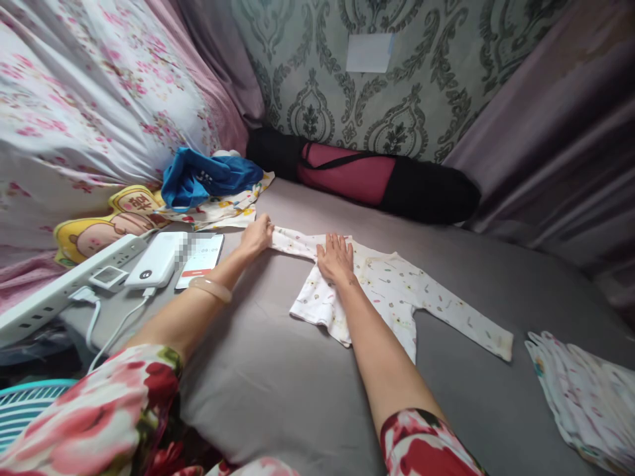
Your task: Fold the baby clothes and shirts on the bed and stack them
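Observation:
A small white long-sleeved shirt [384,284] with a tiny coloured print lies spread on the grey sheet, its sleeves stretched out to both sides. My left hand [256,236] is closed around the cuff of the sleeve on the left, drawing it straight. Flat on the shirt near that sleeve's shoulder rests my right hand [336,258], fingers stretched out. The sleeve on the right [466,314] lies untouched, slanting down toward the near right. My right forearm covers part of the shirt's body.
Folded light clothes [585,396] lie at the right. At left are a phone [201,261], a white power bank [156,261], a power strip [74,287], a yellow cushion [104,231] and blue clothing [208,177]. A black and dark-pink bag [347,173] lies along the wall; a teal basket [30,403] stands lower left.

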Action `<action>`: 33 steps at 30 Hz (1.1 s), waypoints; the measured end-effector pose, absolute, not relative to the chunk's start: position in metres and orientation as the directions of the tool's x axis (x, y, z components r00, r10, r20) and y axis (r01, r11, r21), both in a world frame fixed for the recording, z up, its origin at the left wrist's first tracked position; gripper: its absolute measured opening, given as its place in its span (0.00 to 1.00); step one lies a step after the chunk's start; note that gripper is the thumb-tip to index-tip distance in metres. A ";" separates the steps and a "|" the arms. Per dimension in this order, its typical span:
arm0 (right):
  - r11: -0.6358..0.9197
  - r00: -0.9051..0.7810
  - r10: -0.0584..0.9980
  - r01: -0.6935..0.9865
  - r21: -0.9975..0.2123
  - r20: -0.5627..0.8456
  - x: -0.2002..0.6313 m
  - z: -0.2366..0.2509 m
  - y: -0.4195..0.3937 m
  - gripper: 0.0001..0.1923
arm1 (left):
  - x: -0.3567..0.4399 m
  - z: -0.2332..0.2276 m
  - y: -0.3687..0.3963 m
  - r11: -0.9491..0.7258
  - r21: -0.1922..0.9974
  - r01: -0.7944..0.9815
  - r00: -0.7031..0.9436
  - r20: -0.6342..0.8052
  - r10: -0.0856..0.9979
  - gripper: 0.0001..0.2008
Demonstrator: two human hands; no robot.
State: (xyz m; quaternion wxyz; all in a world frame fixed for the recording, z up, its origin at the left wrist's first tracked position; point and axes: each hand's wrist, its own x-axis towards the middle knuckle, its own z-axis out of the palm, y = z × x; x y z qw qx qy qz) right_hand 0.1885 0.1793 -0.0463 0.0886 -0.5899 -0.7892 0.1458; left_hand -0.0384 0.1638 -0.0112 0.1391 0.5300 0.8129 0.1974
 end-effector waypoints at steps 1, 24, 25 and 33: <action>0.263 -0.289 0.957 0.906 -0.332 -0.031 0.188 -0.047 0.180 0.33 | -0.036 -0.014 0.161 0.346 0.361 0.866 -0.386 0.045 0.921 0.14; 0.164 -0.180 0.983 0.933 -0.319 -0.020 0.183 -0.063 0.186 0.36 | -0.049 -0.053 0.168 0.401 0.068 0.914 -0.407 0.114 0.906 0.22; 0.159 -0.176 0.984 0.933 -0.322 -0.024 0.182 -0.062 0.187 0.36 | -0.049 -0.053 0.167 0.413 0.074 0.908 -0.419 0.123 0.899 0.23; 0.163 -0.209 0.974 0.910 -0.382 -0.084 0.187 -0.036 0.181 0.38 | -0.049 -0.040 0.162 0.485 0.155 0.861 -0.499 0.064 0.865 0.29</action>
